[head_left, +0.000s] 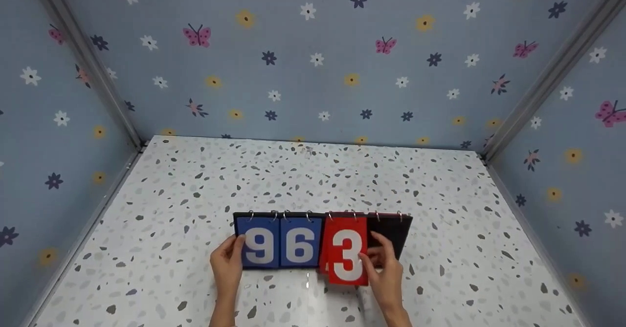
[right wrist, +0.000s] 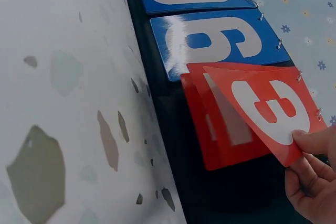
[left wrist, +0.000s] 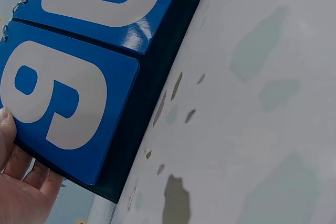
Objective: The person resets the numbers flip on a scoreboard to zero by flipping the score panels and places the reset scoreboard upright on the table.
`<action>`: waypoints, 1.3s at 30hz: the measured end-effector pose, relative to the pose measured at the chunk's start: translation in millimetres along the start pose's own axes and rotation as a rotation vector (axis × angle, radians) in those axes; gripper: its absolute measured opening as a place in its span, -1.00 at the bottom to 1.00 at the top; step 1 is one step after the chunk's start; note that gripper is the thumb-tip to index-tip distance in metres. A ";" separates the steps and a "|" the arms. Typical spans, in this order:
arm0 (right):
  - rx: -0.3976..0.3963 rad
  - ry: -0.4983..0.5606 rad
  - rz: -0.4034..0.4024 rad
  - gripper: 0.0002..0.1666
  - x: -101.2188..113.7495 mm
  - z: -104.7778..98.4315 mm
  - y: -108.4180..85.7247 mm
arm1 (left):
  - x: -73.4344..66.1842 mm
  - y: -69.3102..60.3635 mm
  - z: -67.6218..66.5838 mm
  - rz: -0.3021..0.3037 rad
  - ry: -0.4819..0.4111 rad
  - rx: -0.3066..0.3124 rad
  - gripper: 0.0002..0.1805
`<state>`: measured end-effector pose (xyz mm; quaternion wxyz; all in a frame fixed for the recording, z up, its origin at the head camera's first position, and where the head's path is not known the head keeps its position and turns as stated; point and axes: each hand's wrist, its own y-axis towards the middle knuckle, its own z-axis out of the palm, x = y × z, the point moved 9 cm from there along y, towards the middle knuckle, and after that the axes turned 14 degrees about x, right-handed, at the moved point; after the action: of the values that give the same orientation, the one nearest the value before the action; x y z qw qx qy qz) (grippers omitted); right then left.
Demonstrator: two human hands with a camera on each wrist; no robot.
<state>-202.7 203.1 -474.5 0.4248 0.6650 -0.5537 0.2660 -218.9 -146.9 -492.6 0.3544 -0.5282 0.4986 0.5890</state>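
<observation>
A black flip scoreboard (head_left: pixel 401 227) with ring-bound number cards stands on the speckled table. Its blue cards show a 9 (head_left: pixel 259 246) and a 6 (head_left: pixel 300 246). My left hand (head_left: pixel 227 261) grips the board's left edge, thumb on the front by the 9, as the left wrist view also shows. With thumb and fingers my right hand (head_left: pixel 386 268) pinches the right edge of a red card with a 3 (right wrist: pixel 273 109), lifted away from the board. Further red cards (right wrist: pixel 210 150) lie behind it, their digits mostly hidden. The rightmost slot shows bare black.
Speckled white table (head_left: pixel 308 180) surrounds the board. Behind it rises a light blue panel (head_left: pixel 313 38) with flowers and butterflies. Similar side panels stand left and right, joined by grey metal posts (head_left: pixel 90 58).
</observation>
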 end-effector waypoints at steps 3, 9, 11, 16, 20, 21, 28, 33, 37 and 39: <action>0.028 0.002 -0.014 -0.54 5.2 -2.1 -1.4 | 0.1 -0.1 -0.4 -0.007 0.007 -0.004 -0.81; 0.125 0.132 -0.018 -0.66 11.5 -5.1 -1.4 | 1.1 -0.2 -0.5 -0.018 0.011 -0.006 -0.82; 0.155 0.208 -0.035 -0.68 18.0 -7.4 -0.9 | 1.7 -0.1 -0.4 -0.025 0.014 -0.004 -0.81; 0.244 0.353 -0.083 -0.71 42.0 -12.3 0.3 | 1.3 0.9 -0.8 -0.016 0.024 -0.006 -0.81; 0.266 0.325 -0.113 -0.71 55.6 -16.8 2.5 | -0.8 1.6 -0.8 0.020 0.006 -0.007 -0.83; 0.263 0.315 -0.123 -0.71 57.9 -18.1 3.2 | -1.0 1.6 -0.8 0.025 0.001 -0.007 -0.83; 0.174 0.260 -0.202 -0.75 70.7 -31.3 11.0 | -0.9 1.7 -0.2 0.025 0.003 -0.003 -0.83; 0.110 0.190 -0.297 -0.78 88.0 -42.0 19.7 | -0.8 1.5 -0.1 0.032 -0.008 0.000 -0.83; 0.050 0.122 -0.384 -0.77 103.9 -50.7 29.6 | -1.2 0.6 -0.4 0.037 -0.005 0.000 -0.84; 0.031 0.102 -0.428 -0.79 110.6 -53.7 35.8 | -1.8 0.2 -0.5 0.039 -0.003 -0.001 -0.84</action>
<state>-203.7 191.9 -346.9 0.4887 0.7595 -0.3737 0.2114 -218.6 -147.3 -490.8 0.3433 -0.5176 0.5080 0.5969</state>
